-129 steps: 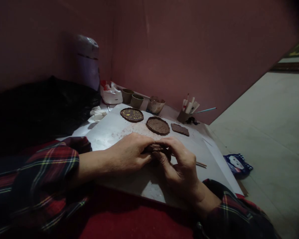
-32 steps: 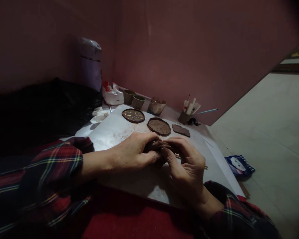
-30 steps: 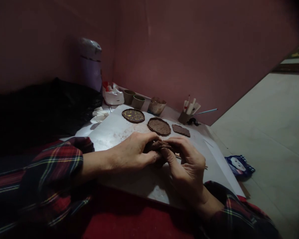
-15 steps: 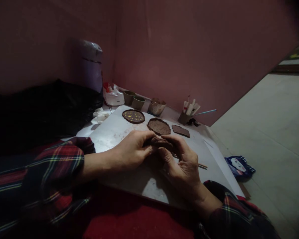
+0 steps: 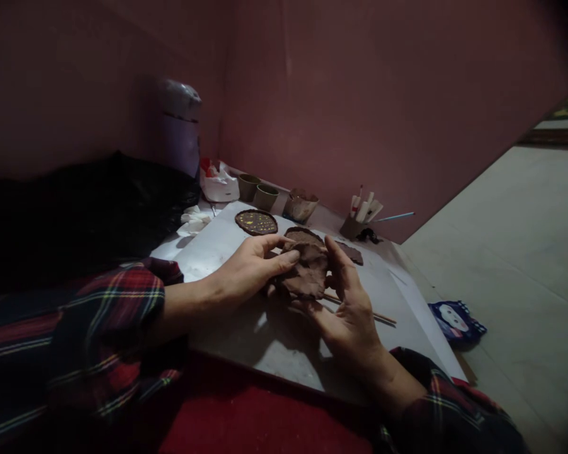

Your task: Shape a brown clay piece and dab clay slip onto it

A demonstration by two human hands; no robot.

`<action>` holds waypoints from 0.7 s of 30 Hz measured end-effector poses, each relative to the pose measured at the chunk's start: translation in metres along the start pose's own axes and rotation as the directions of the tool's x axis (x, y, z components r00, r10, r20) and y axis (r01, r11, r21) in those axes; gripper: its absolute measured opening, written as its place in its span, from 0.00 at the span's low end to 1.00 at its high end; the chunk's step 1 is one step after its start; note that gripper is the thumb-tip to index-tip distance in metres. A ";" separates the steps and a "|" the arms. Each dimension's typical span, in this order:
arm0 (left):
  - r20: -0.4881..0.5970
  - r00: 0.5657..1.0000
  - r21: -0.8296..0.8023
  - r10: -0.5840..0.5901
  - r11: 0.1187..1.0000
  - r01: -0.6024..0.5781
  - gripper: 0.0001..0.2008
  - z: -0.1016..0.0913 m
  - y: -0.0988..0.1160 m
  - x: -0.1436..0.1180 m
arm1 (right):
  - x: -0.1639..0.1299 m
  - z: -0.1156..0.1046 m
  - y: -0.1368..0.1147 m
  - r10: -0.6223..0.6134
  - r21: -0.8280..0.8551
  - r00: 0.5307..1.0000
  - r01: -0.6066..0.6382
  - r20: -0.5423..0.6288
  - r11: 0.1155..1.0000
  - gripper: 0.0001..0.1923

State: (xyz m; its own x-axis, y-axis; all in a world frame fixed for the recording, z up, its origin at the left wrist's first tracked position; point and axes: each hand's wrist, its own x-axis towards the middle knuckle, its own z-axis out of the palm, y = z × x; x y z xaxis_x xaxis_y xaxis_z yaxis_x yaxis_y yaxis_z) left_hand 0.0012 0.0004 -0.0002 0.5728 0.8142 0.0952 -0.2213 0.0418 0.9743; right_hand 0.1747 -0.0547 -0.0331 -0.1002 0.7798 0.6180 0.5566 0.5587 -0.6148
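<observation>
A flattened brown clay slab (image 5: 307, 271) is held up on edge above the white board (image 5: 246, 328), its face toward me. My left hand (image 5: 248, 268) grips its left side with thumb on the face. My right hand (image 5: 350, 309) supports its right and lower edge with fingers spread. Behind it lie a clay disc with yellow dots (image 5: 256, 222), a plain textured clay disc (image 5: 303, 235) partly hidden by the slab, and a small flat clay piece (image 5: 353, 253). A thin wooden stick (image 5: 373, 315) lies on the board under my right hand.
Along the pink wall stand two small cups (image 5: 258, 192), a clay-smeared bowl (image 5: 301, 206), a holder with tools (image 5: 360, 217) and a white bag (image 5: 218, 184). A purple bin (image 5: 180, 129) and black bag (image 5: 85, 208) sit left. A blue packet (image 5: 457, 318) lies on the floor.
The clay, earlier pinched low between my fingertips, has been lifted and opened out into a broad slab facing me. My right hand has spread its fingers along the slab's edge.
</observation>
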 end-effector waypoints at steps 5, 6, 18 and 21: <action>0.052 0.997 0.108 0.049 0.993 -0.055 0.11 -0.001 0.000 0.001 | 0.002 0.000 0.001 -0.059 0.015 0.998 0.058 0.026 0.998 0.43; 0.060 0.996 0.122 0.060 0.990 -0.067 0.11 -0.001 0.000 0.002 | 0.002 -0.001 0.001 -0.055 0.027 0.998 0.055 0.025 0.998 0.42; 0.221 0.968 0.131 0.120 0.980 -0.151 0.24 -0.002 0.001 -0.001 | 0.004 -0.002 -0.007 0.087 0.185 0.995 -0.076 -0.055 0.980 0.28; 0.221 0.969 0.111 0.109 0.984 -0.136 0.24 -0.002 0.002 -0.001 | 0.004 -0.002 -0.006 0.095 0.193 0.993 -0.081 -0.064 0.978 0.27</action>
State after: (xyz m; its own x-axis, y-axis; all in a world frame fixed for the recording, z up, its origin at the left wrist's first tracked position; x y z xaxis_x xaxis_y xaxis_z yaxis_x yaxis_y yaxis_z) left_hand -0.0012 0.0011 0.0013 0.7054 0.6656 0.2439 -0.2081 -0.1344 0.9688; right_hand 0.1728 -0.0556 -0.0260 0.0058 0.8095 0.5871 0.3936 0.5379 -0.7455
